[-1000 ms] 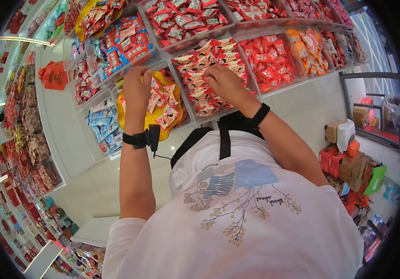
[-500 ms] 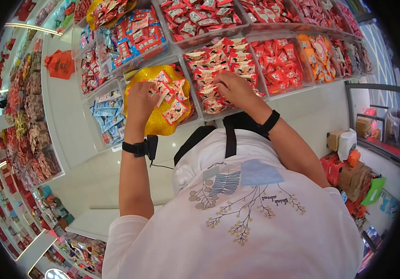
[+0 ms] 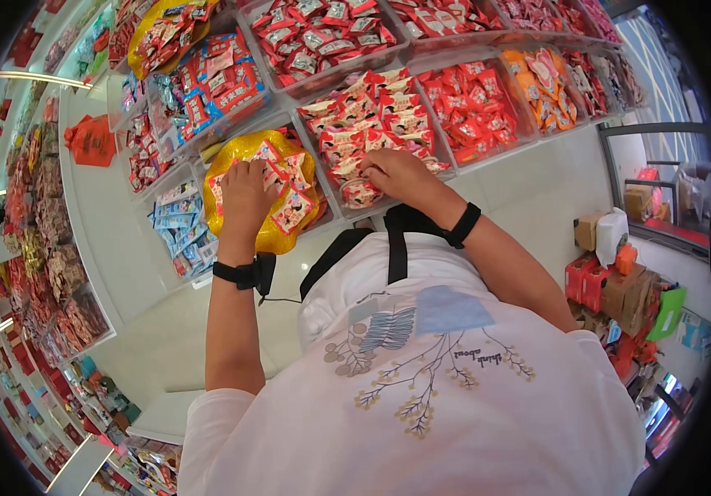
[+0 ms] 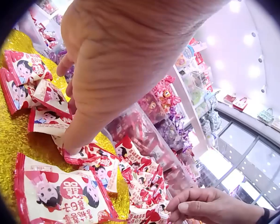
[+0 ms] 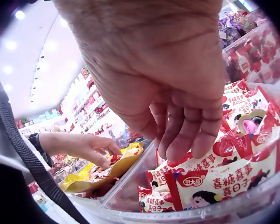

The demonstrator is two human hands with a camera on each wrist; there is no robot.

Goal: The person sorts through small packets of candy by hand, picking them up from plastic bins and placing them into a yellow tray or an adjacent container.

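My left hand (image 3: 245,197) is over a gold, wavy-edged dish (image 3: 276,240) holding several cream-and-red candy packets (image 4: 60,193). In the left wrist view its thumb touches a packet, while the other fingers reach down among more packets with their tips partly hidden. My right hand (image 3: 401,176) hangs over the near part of a clear plastic bin (image 5: 126,198) filled with similar candy packets (image 5: 224,182). Its loosely bent fingers (image 5: 179,140) point down, tips right at the packets, and no packet shows in its grasp.
Red packets (image 3: 473,112) fill the bin to the right, and blue packets (image 3: 182,223) the one at left. Another gold dish (image 3: 147,50) of candy stands at the far left. A red bag (image 3: 91,140) lies on the white counter (image 3: 111,223). Boxes (image 3: 620,298) stand at right.
My left hand has come down from the dish's far left edge to its middle. The right hand has shifted toward the near side of its bin. The head view has swayed slightly.
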